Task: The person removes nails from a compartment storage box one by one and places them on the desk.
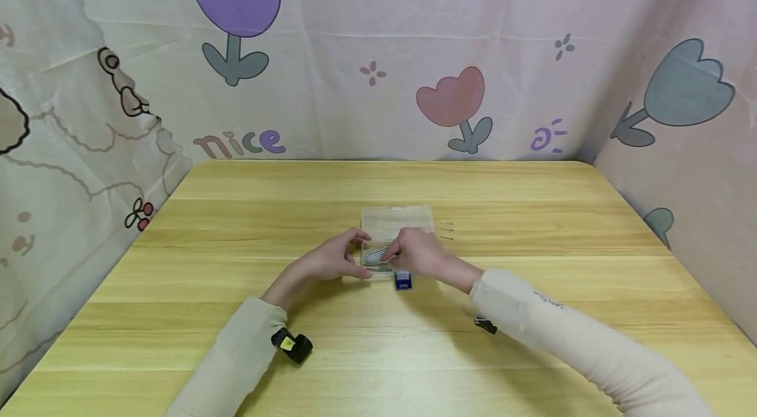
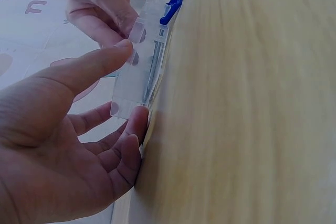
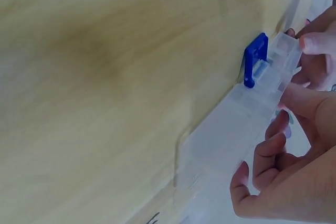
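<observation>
A clear plastic box [image 1: 387,223] lies on the table with its lid folded back and a blue latch [image 1: 403,282] at its front. Thin metal nails [image 1: 375,255] fill its left part. My left hand [image 1: 332,259] holds the left end of the box, its thumb at the front edge and fingers toward the back. My right hand [image 1: 421,251] reaches in from the right, thumb and index finger close together among the nails. I cannot tell whether they pinch one. Beyond the right side lie three loose nails [image 1: 447,230] in a row.
The wooden table [image 1: 378,345] spreads out around the box. A patterned cloth [image 1: 343,75] hangs behind it and along both sides. Black wrist devices [image 1: 294,345] sit at each sleeve.
</observation>
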Demonstrator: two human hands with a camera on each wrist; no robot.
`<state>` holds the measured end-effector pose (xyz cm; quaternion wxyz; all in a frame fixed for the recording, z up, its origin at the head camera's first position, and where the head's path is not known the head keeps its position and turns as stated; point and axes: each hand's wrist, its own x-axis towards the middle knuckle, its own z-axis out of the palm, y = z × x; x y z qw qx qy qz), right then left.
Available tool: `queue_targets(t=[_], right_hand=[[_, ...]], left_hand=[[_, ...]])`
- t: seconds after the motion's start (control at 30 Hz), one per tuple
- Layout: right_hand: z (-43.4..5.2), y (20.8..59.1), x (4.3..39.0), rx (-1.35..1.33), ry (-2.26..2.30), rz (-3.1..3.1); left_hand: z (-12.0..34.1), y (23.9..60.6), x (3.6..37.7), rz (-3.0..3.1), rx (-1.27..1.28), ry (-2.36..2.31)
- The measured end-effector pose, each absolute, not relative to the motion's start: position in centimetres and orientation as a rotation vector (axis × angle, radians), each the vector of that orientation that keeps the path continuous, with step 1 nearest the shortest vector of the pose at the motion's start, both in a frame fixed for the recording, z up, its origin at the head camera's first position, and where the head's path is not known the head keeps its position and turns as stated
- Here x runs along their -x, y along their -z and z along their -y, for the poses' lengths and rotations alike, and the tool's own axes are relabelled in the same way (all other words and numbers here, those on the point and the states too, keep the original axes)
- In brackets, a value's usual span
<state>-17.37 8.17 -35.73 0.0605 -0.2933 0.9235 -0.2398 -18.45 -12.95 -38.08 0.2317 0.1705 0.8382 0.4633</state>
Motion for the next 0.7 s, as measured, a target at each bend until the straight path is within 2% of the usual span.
queue_targets(t=[0.7], right_hand=[[-8.33, 35.98, 17.71, 0.786, 0.778, -2.749]], left_hand=[[12.89, 37.84, 18.51, -2.303, -0.463, -1.263]])
